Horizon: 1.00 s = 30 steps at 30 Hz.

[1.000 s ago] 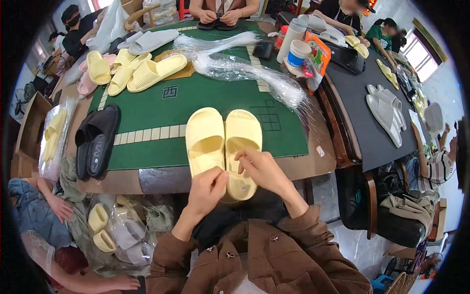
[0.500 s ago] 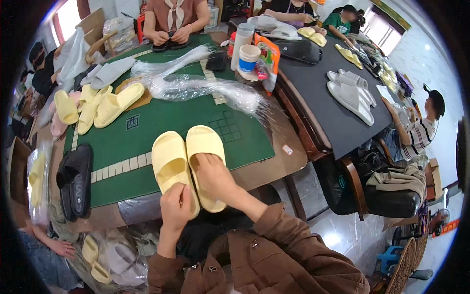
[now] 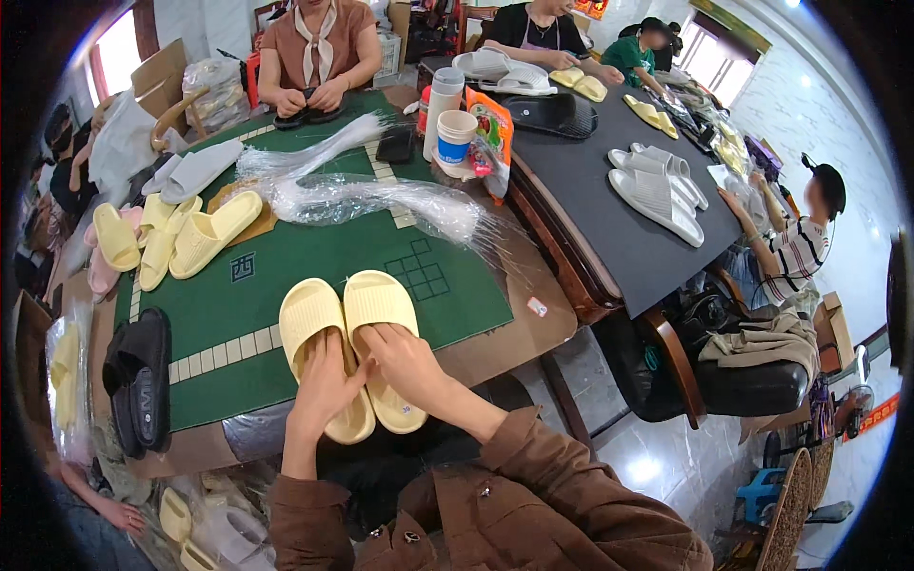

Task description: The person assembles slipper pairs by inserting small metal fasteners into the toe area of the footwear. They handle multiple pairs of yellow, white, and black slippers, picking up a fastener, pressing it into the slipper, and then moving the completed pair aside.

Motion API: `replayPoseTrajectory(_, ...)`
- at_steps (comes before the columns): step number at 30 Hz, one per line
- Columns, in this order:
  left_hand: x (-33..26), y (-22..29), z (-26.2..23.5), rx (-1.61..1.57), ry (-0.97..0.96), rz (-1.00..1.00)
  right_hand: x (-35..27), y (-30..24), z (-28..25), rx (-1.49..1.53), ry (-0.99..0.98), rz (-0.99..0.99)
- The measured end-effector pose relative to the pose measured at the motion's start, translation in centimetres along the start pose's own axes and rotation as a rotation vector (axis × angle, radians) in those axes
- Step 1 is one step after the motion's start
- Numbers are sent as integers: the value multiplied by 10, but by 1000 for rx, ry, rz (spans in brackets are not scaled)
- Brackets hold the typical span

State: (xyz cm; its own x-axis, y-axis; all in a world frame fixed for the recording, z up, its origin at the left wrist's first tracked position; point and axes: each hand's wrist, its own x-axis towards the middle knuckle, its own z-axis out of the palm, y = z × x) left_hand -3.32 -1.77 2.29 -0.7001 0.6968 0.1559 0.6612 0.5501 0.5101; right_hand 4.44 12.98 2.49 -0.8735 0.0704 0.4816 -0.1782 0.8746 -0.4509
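The one view sits on my head, looking steeply down and forward over the near edge of the green-topped bench, close to my forearms rising from the lower edge; its fisheye rim bends the room around.

Clear plastic bags: a long crinkled heap across the far half of the green worktop, running from mid-field toward the right edge, with a second thinner bundle behind it, near the far edge.

Snack packet: upright at the far right corner, orange with green and red print, just beside a white-and-blue cup.

Cardboard box: brown, flaps open, past the far left corner.

Small white label: lying flat on the bare brown rim at the right edge.

Clear bag of yellow slippers: hanging off the left edge.

Red sign: thin strip, low on the far right.
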Motion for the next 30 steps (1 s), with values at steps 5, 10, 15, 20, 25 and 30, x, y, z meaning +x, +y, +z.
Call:
replayPoseTrajectory(5,8,-8,17,58,59,-55,-6,-7,-29,66,-53,59)
replayPoseTrajectory(10,14,4,26,29,158,-98,12,21,-29,517,82,188)
replayPoseTrajectory(15,9,8,23,56,244,-71,42,28,-33,999,-73,480)
replayPoseTrajectory(20,6,8,23,-39,238,-131,65,30,-27,851,-19,435)
replayPoseTrajectory(25,7,6,24,-7,282,-107,96,53,8,359,-96,257)
replayPoseTrajectory(30,10,4,26,-65,226,-162,113,55,34,-18,-174,214)
